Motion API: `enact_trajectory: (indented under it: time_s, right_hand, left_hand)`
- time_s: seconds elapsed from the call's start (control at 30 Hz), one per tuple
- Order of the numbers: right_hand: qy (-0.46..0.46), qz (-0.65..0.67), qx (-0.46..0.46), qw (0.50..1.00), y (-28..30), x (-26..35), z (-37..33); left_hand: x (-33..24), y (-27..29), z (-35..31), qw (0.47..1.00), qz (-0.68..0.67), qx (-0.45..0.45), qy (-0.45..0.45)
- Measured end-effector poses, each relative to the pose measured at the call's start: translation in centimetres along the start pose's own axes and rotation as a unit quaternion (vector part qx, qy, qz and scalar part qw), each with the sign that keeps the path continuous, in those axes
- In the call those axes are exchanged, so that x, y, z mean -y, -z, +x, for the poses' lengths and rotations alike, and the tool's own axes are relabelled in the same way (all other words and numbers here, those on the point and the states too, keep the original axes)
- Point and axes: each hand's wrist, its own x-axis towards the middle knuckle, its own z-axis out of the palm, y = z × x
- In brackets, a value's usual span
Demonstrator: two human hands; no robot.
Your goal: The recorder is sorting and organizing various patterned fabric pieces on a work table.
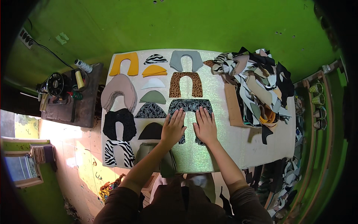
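My left hand (173, 127) and my right hand (206, 126) lie flat on a U-shaped fabric piece (189, 104) with a black and grey line pattern. Their fingers are stretched out, one hand over each leg of the U, hiding part of it. Just beyond it lies a leopard-print U-shaped piece (185, 76), with a grey U-shaped stack (176, 61) behind that. Left of my left hand are a black half-round piece (151, 131) and a half-round piece in the line pattern (151, 111). Beneath my left forearm, an olive stack (168, 164) reaches the table's front edge.
On the table (257, 149), an open cardboard box (233, 106) overflows with fabric scraps (257, 82) at right. More U-shaped pieces, including a beige stack (110, 89) and a zebra-print piece (111, 155), line the left. A sewing machine (56, 85) stands on a side table (87, 108).
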Motion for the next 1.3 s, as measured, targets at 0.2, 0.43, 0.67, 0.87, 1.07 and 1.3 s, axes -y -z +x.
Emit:
enact_trajectory:
  time_s: [0.2, 0.43, 0.67, 0.87, 1.07, 1.3]
  right_hand:
    - [0.001, 0.004, 0.0, 1.0, 0.0, 0.3, 0.0]
    - [-0.051, 0.027, 0.006, 0.998, 1.6, 0.7, 2.1]
    - [-0.048, -0.017, -0.037, 0.998, -0.8, 0.2, 2.6]
    - [-0.048, -0.01, -0.059, 0.997, -1.0, 0.2, 2.7]
    - [-0.044, -0.002, -0.077, 0.996, -1.2, 0.3, 3.2]
    - [-0.037, -0.01, -0.072, 0.997, 0.8, 1.8, 2.3]
  left_hand:
    - [0.1, 0.1, 0.0, 1.0, -0.012, 0.0, 0.0]
    - [0.4, 0.4, 1.4, 0.998, -0.053, -0.015, 0.039]
    - [0.6, -0.9, 1.7, 0.998, -0.018, -0.052, 0.044]
    - [0.8, -1.3, 1.9, 0.997, 0.0, -0.058, 0.044]
    - [1.2, -1.4, 2.3, 0.996, 0.015, -0.075, 0.04]
    - [0.8, 1.7, 0.9, 0.995, -0.03, -0.07, 0.064]
